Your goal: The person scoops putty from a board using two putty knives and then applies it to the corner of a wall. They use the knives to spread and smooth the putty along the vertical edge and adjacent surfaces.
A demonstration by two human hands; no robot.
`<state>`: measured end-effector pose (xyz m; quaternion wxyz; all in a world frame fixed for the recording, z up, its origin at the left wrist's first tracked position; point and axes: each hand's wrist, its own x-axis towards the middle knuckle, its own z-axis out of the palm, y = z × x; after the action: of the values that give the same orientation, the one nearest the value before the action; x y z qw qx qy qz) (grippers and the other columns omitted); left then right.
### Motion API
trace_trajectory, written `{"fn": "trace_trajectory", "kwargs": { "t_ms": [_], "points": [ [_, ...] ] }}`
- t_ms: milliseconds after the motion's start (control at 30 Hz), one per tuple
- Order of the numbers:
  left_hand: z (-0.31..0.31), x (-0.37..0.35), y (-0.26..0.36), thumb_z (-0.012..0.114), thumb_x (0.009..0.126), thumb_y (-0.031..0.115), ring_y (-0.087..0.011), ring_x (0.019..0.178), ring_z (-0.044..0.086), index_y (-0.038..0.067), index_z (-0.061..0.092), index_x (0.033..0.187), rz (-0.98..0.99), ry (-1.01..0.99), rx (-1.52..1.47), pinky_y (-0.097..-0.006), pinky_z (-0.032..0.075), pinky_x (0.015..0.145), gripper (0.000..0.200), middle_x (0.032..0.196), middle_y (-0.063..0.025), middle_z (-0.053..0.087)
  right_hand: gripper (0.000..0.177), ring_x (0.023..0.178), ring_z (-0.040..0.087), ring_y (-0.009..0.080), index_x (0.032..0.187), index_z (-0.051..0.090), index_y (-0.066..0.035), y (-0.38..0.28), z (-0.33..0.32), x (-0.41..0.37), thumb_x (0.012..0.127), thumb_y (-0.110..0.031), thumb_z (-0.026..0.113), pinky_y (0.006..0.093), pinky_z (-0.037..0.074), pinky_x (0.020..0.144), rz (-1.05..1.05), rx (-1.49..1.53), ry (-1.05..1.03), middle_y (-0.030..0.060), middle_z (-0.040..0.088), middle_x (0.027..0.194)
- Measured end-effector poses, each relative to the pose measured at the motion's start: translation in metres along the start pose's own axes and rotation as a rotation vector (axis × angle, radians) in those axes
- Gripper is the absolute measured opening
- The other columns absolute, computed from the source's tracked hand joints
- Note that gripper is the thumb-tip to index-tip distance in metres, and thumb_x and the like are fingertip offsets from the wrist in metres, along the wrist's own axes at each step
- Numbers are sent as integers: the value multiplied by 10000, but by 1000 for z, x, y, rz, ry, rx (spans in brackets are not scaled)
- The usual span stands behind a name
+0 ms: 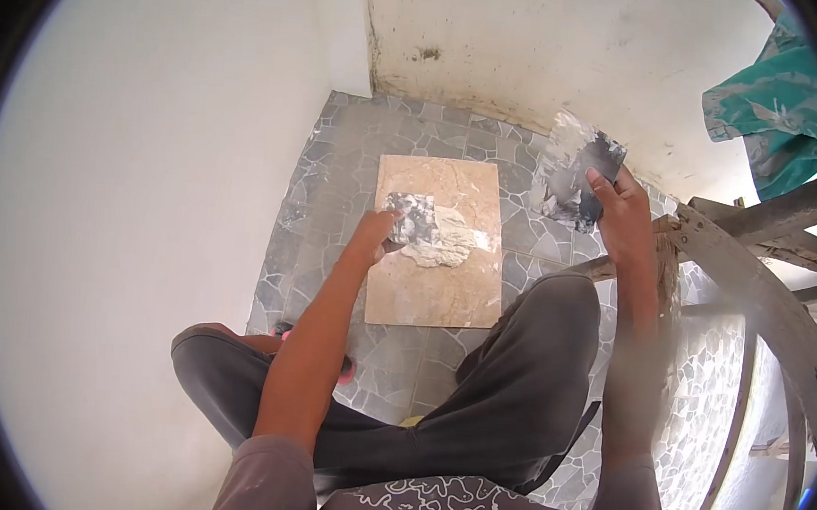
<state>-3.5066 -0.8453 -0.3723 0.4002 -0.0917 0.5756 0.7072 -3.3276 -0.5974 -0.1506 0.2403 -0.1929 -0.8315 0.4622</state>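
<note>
My left hand (383,234) is closed on a small, smeared scraper (414,219), whose blade rests at the left side of a mound of pale paste (449,241). The paste lies on a beige tile board (432,299) on the floor. Raised to the right of the board, my right hand (620,208) grips a wider scraper (575,172), its flat blade streaked with white and dark smears. The thumb lies across its near face. The two scrapers are apart.
Grey stone-patterned floor tiles (341,137) surround the board. A white wall (138,189) rises at the left, and a stained wall (537,46) at the back. Wooden beams (766,289) stand close on the right, with a green cloth (784,101) over them.
</note>
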Motion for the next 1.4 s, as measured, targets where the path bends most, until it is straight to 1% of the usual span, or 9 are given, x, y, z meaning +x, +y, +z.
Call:
{"fn": "trace_trajectory", "kwargs": {
  "t_ms": [133, 300, 333, 400, 467, 567, 833, 1133, 1400],
  "points": [
    [28, -60, 102, 554, 972, 153, -146, 822, 651, 5, 601, 1132, 167, -262, -39, -310, 546, 725, 223, 988, -66, 659, 294, 910, 552, 90, 1168, 628, 11, -69, 20, -18, 977, -210, 600, 241, 438, 833, -171, 139, 25, 25, 675, 1003],
    [46, -152, 164, 534, 982, 167, -158, 846, 670, -10, 596, 1118, 295, -299, -99, -310, 563, 749, 232, 997, -77, 667, 311, 926, 567, 111, 1288, 528, 7, -107, 47, -41, 998, -107, 518, 256, 451, 857, -511, 41, 94, 104, 647, 1140],
    [47, -160, 166, 532, 982, 169, -164, 855, 672, -7, 595, 1120, 292, -304, -131, -316, 568, 759, 232, 999, -79, 668, 346, 1020, 614, 184, 1298, 524, 0, -113, 50, -46, 953, -23, 532, 296, 466, 914, -587, -36, 80, 156, 612, 1239],
    [42, -175, 163, 539, 973, 159, -179, 879, 674, -8, 591, 1109, 284, -344, -164, -341, 591, 781, 222, 1017, -93, 656, 456, 1148, 602, 294, 1307, 522, -18, -113, 61, -34, 861, 76, 545, 378, 460, 1003, -1109, -104, -48, 183, 558, 1323],
    [31, -175, 154, 545, 966, 153, -181, 886, 675, 1, 594, 1094, 284, -422, -217, -348, 600, 783, 204, 1019, -94, 654, 566, 1253, 528, 361, 1315, 523, -39, -113, 77, -38, 773, 121, 556, 458, 430, 1063, -1236, -180, -207, 170, 528, 1362],
    [11, -157, 142, 558, 955, 154, -159, 854, 677, 44, 618, 1065, 319, -614, -310, -322, 582, 738, 166, 988, -70, 664, 609, 1336, 445, 320, 1362, 489, -77, -106, 87, -45, 778, 81, 562, 480, 370, 1119, -1254, -345, -335, 148, 444, 1455],
    [13, -125, 141, 573, 974, 219, -176, 900, 675, -16, 594, 1143, 162, -497, -350, -317, 569, 753, 290, 1050, -90, 654, 636, 1405, 346, 301, 1432, 422, -107, -81, 111, -23, 818, 13, 539, 488, 277, 1174, -1157, -449, -447, 136, 342, 1528],
    [19, -110, 152, 559, 986, 213, -199, 921, 677, -52, 569, 1181, 301, -551, -400, -352, 575, 777, 329, 1075, -114, 648, 606, 1405, 354, 302, 1433, 414, -99, -61, 128, 21, 844, -17, 531, 483, 265, 1182, -1245, -424, -393, 144, 360, 1520],
    [34, -109, 162, 553, 986, 172, -163, 869, 669, -62, 514, 1178, 441, -351, -210, -301, 586, 715, 305, 1033, -125, 640, 576, 1385, 382, 322, 1411, 432, -97, -38, 126, 34, 847, -60, 542, 485, 290, 1172, -1243, -472, -408, 162, 389, 1499]
  ]
}}
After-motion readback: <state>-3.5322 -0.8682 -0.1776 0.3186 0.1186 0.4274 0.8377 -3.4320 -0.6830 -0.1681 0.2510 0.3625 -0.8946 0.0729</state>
